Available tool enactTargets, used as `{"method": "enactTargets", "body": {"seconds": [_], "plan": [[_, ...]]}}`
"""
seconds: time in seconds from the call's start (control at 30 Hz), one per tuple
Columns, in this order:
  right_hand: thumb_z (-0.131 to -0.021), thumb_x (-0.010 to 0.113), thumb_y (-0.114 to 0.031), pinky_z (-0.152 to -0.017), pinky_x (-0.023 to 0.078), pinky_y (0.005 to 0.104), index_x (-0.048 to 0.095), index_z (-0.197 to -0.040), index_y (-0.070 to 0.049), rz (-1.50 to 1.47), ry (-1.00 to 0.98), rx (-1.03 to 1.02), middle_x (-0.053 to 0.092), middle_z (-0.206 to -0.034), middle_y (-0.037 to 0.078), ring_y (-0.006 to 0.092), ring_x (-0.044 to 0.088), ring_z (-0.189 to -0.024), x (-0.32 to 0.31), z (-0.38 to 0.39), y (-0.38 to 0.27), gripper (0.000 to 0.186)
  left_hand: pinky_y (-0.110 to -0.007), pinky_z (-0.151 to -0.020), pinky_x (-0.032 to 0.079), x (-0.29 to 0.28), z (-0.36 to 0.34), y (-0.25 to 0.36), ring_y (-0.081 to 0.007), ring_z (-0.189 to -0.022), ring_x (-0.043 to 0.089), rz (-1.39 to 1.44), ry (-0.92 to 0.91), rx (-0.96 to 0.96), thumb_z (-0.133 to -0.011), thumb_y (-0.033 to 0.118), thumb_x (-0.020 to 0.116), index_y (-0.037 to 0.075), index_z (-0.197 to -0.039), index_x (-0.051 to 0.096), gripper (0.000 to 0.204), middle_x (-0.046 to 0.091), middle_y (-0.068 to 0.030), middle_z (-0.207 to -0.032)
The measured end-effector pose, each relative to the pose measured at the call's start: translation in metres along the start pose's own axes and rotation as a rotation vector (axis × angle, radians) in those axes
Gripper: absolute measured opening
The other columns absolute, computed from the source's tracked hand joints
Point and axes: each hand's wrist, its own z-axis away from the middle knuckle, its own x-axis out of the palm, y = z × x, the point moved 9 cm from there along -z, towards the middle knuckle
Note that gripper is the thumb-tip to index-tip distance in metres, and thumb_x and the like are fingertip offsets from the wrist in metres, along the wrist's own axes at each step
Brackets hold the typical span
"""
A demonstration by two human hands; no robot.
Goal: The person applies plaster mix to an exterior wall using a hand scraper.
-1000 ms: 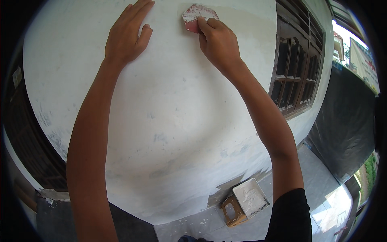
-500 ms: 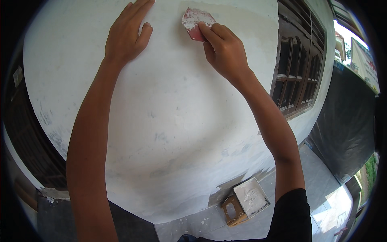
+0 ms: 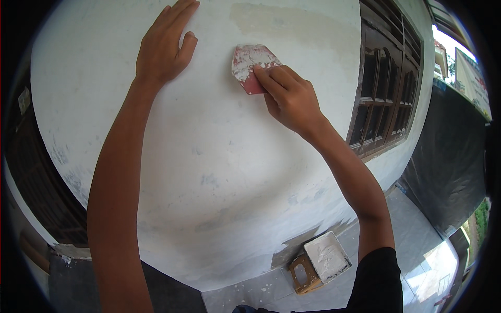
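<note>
My right hand (image 3: 293, 99) grips a red putty scraper (image 3: 252, 83) whose face is smeared with white putty. The scraper's broad edge points up and left, close against the white wall (image 3: 235, 141); I cannot tell whether it touches. Above it, a damp-looking beige patch (image 3: 297, 25) spreads over the wall. My left hand (image 3: 164, 47) lies flat on the wall to the left, fingers stretched upward and thumb apart, holding nothing.
On the grey tiled floor (image 3: 255, 298), a tray of white putty (image 3: 327, 256) rests on a small brown stool (image 3: 303, 276). A dark wooden window (image 3: 383, 94) is set in the wall at right, with a black sheet (image 3: 443, 156) beyond. White splatters dot the tiles.
My right hand has drawn the scraper down the wall, uncovering more of the beige patch above. My left hand has stayed in place.
</note>
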Motion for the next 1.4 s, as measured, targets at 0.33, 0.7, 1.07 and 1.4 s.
{"method": "enactTargets", "body": {"seconds": [0.33, 0.7, 1.07, 1.4], "plan": [[-0.078, 0.072, 0.003, -0.057, 0.056, 0.0339, 0.067, -0.117, 0.0, 0.128, 0.092, -0.049, 0.061, -0.088, 0.006, 0.0205, 0.065, -0.084, 0.012, -0.047, 0.033, 0.04, -0.048, -0.126, 0.028, 0.001, -0.001, 0.002, -0.0388, -0.146, 0.043, 0.001, -0.006, -0.01, -0.079, 0.005, 0.053, -0.012, -0.141, 0.051, 0.064, 0.05, -0.0289, -0.15], [-0.078, 0.072, 0.003, -0.056, 0.056, 0.0332, 0.068, -0.121, 0.001, 0.043, -0.039, -0.001, 0.062, -0.094, 0.005, 0.0202, 0.064, -0.084, 0.03, -0.003, 0.001, 0.043, -0.047, -0.126, 0.028, 0.0, 0.0, -0.004, -0.039, -0.145, 0.044, -0.026, 0.022, 0.012, -0.08, 0.006, 0.053, -0.011, -0.141, 0.052, 0.063, 0.051, -0.028, -0.149], [-0.078, 0.07, 0.005, -0.058, 0.057, 0.0354, 0.066, -0.121, 0.004, 0.09, 0.01, 0.001, 0.063, -0.091, 0.007, 0.0227, 0.066, -0.085, 0.041, -0.028, 0.017, 0.043, -0.048, -0.125, 0.03, 0.001, 0.001, 0.0, -0.0379, -0.145, 0.044, -0.011, 0.001, -0.001, -0.081, 0.005, 0.053, -0.011, -0.141, 0.051, 0.062, 0.051, -0.0272, -0.15], [-0.078, 0.072, 0.003, -0.057, 0.056, 0.0351, 0.068, -0.12, 0.002, -0.093, -0.051, 0.027, 0.061, -0.088, 0.006, 0.0222, 0.064, -0.08, 0.023, 0.002, -0.022, 0.042, -0.048, -0.126, 0.027, 0.002, 0.002, -0.006, -0.0389, -0.146, 0.042, -0.027, -0.02, -0.002, -0.081, 0.007, 0.052, -0.011, -0.142, 0.051, 0.064, 0.05, -0.0275, -0.151]]}}
